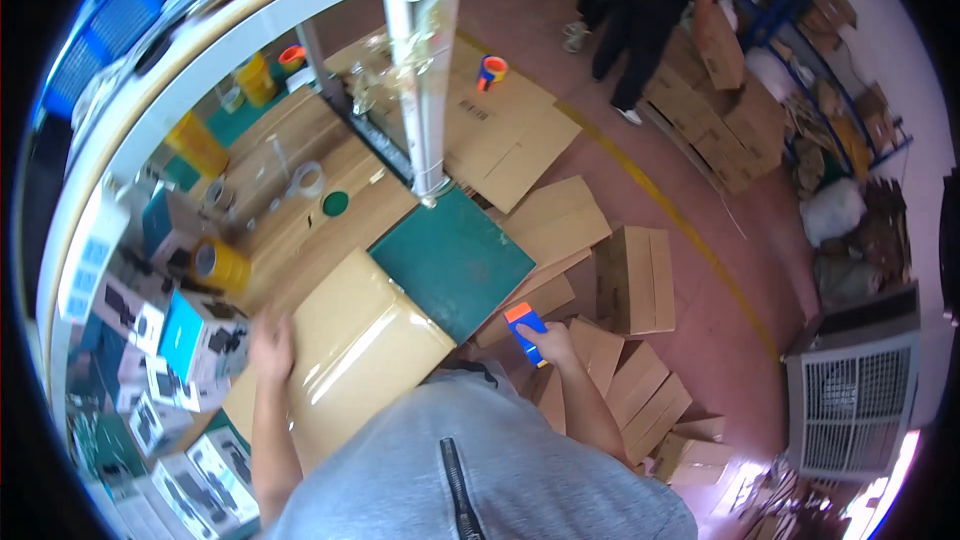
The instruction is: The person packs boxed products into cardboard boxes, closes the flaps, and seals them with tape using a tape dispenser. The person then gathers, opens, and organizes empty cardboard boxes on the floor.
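Note:
A taped cardboard box [370,340] sits in front of me on the workbench, a shiny strip of clear tape across its top. My left hand [272,342] rests against the left side of this box, slightly blurred, its fingers extended and gripping nothing. Out to the right of the box, my right hand [553,342] is closed around a blue and orange tape dispenser [525,332]. Beyond the box lies a green mat [452,262] at the bench corner.
Small product boxes [205,475] crowd the left side. Yellow tape rolls [220,265] stand on the wooden benchtop [300,215]. A white post [428,90] rises at the bench edge. Another tape dispenser [491,71] lies on flat cardboard. Open cartons [636,280] cover the floor; a person [650,15] bends over cardboard.

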### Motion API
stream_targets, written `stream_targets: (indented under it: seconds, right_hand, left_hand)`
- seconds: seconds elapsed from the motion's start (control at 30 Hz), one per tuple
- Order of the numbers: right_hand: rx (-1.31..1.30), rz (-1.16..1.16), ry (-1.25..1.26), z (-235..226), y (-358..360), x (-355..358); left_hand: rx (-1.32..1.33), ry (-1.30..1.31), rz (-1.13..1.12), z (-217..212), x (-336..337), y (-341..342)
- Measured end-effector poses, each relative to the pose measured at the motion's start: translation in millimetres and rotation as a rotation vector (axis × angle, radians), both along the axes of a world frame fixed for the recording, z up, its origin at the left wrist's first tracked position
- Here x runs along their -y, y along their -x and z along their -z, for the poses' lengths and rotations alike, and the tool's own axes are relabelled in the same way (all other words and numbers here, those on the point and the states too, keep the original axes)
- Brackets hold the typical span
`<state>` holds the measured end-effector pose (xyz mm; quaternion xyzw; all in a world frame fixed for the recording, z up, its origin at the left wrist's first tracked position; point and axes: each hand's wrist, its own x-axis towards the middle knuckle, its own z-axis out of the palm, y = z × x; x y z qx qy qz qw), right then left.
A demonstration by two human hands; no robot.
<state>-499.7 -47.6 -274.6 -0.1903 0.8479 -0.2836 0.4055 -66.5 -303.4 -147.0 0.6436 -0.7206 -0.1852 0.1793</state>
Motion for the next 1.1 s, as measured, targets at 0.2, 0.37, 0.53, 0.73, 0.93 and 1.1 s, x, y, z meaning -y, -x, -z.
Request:
stream_targets:
  seconds: [0.2,0.37,0.53,0.73,0.93,1.1]
  right_hand:
    - [-0.079,0.034,0.013,-26.3,-1.1,18.4]
    - [-0.089,0.207,0.385,-50.0,17.3,54.2]
    - [0.134,0.295,0.931,-131.6,10.1,84.1]
    - [0.554,-0.333,1.234,-175.6,-18.4,100.2]
    - [0.585,-0.438,1.163,-201.3,-74.8,100.2]
    - [0.386,-0.673,0.981,-200.5,-89.2,102.2]
  left_hand:
    - [0.341,0.073,-0.359,35.2,-104.0,-177.1]
    - [-0.977,-0.399,-0.679,45.4,-105.6,-173.8]
    - [-1.192,-0.351,-0.547,61.7,-87.0,-87.5]
    - [-0.974,-0.115,-0.543,65.1,-40.9,35.8]
    - [-1.348,-0.528,0.257,-49.1,-39.4,103.0]
    - [-1.367,-0.799,0.608,-75.1,-42.0,122.4]
